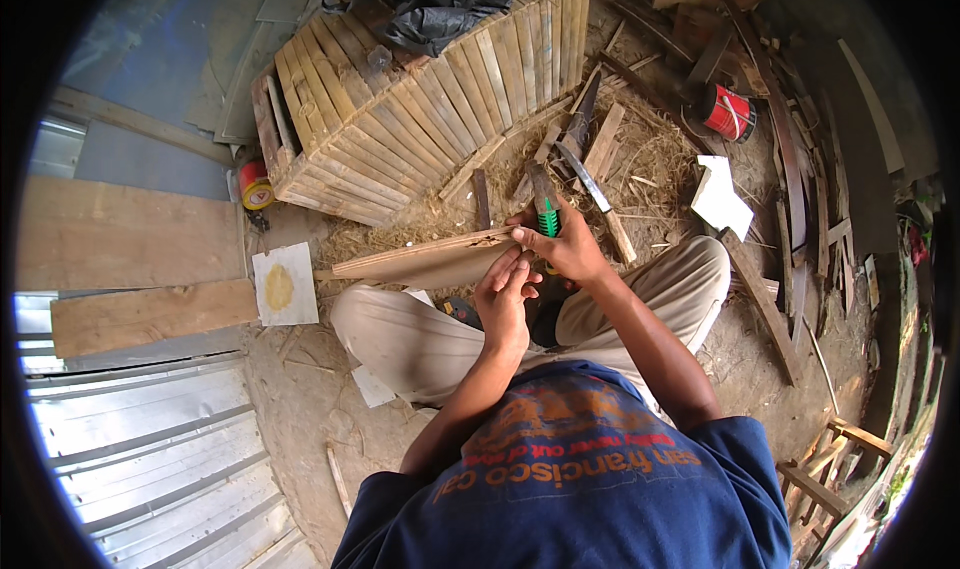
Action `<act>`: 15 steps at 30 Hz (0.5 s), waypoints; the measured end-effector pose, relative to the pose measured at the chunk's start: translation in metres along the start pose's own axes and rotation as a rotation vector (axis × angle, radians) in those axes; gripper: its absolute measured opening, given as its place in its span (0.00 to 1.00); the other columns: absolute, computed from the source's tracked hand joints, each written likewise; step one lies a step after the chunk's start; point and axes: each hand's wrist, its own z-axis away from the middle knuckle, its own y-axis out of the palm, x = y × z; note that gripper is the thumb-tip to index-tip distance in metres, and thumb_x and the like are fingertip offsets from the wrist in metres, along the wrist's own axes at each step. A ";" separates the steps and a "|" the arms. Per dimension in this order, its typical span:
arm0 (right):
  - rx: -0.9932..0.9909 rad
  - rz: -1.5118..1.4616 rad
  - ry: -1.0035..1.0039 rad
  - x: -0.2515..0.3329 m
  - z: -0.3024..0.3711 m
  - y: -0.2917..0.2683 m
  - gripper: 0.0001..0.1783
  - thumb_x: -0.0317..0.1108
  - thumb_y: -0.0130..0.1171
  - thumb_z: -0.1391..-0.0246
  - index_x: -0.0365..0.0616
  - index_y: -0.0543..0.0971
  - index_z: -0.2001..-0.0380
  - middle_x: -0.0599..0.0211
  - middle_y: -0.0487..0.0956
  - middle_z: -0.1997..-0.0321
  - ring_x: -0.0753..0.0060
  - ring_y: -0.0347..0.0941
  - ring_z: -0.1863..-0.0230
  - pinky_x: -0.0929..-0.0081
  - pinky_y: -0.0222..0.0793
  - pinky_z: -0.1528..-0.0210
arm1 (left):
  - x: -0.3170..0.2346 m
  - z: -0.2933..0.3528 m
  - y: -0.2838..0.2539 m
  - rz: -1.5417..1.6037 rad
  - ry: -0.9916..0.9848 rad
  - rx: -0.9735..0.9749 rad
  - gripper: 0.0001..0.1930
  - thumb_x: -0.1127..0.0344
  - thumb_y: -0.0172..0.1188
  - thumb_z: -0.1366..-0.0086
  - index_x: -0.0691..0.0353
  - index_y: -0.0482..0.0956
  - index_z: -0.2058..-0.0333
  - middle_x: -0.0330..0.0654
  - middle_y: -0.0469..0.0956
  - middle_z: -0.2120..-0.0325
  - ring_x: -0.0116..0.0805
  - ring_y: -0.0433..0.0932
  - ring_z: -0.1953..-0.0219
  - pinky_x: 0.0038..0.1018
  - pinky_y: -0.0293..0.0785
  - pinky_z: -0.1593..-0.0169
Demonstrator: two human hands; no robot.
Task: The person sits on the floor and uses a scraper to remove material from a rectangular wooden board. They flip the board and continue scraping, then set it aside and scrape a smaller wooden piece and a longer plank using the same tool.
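I sit cross-legged with a long plywood board (425, 261) in front of me, its right end at my hands. My right hand (570, 247) is closed on that end, thumb pressed against the board's edge. Just below, my left hand (503, 307) has its fingers curled and drawn together near the board's end. What they pinch, if anything, is too small to tell. A green ribbed piece (547, 219), perhaps a tool handle, shows right beside my right hand; the hand partly hides it. Farther right lies a flat metal blade with a wooden handle (621, 239).
A slatted wooden crate (430, 119) with black plastic sheeting (425, 14) on top stands ahead. Wood scraps (604, 141) and straw cover the ground beyond my hands. A red can (728, 114) stands at the right, corrugated metal sheets (160, 459) at the left.
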 end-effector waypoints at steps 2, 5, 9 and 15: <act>-0.017 -0.022 0.004 0.001 0.001 0.002 0.27 0.33 0.71 0.42 0.35 0.70 0.47 0.56 0.84 0.52 0.72 0.80 0.55 0.71 0.78 0.54 | -0.001 0.002 0.002 0.054 -0.029 0.008 0.22 0.69 0.60 0.31 0.69 0.74 0.40 0.44 0.81 0.51 0.27 0.77 0.63 0.23 0.71 0.62; -0.047 -0.072 -0.004 0.004 0.004 0.005 0.19 0.30 0.69 0.41 0.36 0.71 0.54 0.59 0.83 0.55 0.73 0.78 0.54 0.72 0.77 0.57 | 0.000 0.002 0.006 0.150 -0.064 0.029 0.22 0.69 0.57 0.30 0.68 0.74 0.40 0.44 0.79 0.47 0.28 0.77 0.61 0.25 0.72 0.60; -0.060 -0.014 0.061 0.003 0.000 0.004 0.21 0.31 0.69 0.41 0.35 0.72 0.51 0.59 0.84 0.54 0.74 0.79 0.55 0.73 0.78 0.55 | -0.002 0.000 0.001 0.299 -0.089 0.078 0.19 0.69 0.56 0.29 0.64 0.76 0.40 0.42 0.81 0.47 0.29 0.78 0.63 0.23 0.72 0.62; -0.123 0.153 0.020 -0.008 0.007 0.003 0.25 0.35 0.72 0.43 0.34 0.73 0.49 0.60 0.84 0.54 0.75 0.79 0.55 0.72 0.77 0.50 | -0.059 -0.013 -0.038 -0.503 0.364 0.106 0.15 0.66 0.57 0.26 0.70 0.80 0.48 0.48 0.85 0.64 0.25 0.82 0.71 0.24 0.78 0.67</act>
